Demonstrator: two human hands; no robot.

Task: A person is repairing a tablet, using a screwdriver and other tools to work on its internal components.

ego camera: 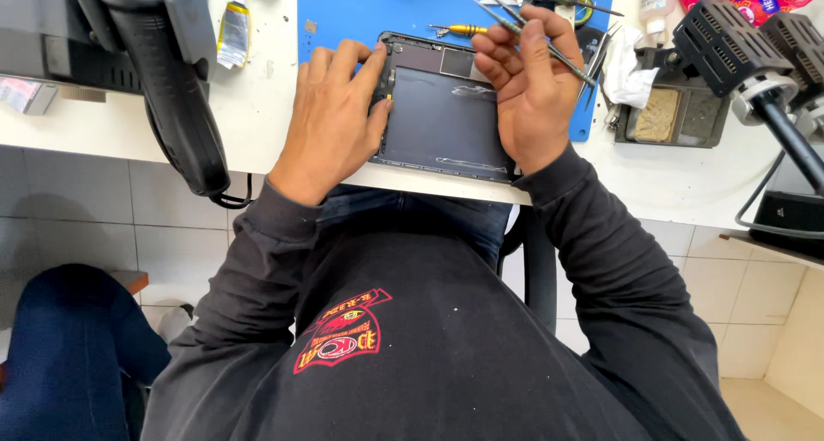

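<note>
An opened tablet [442, 119] lies on the white bench, partly on a blue work mat [378, 8], with its dark battery and inner frame showing. My left hand [335, 119] rests on the tablet's left edge, fingertips pressing near the frame. My right hand [532, 85] rests on the right edge and holds metal tweezers [558, 51] between thumb and fingers, their tips pointing toward the upper left.
A black hot-air gun [172, 81] hangs in a holder at left. A yellow-handled screwdriver [463, 29] and other tools lie on the mat. At right sit a tray with a sponge [665, 115], white cloth, and black lamp heads [747, 46].
</note>
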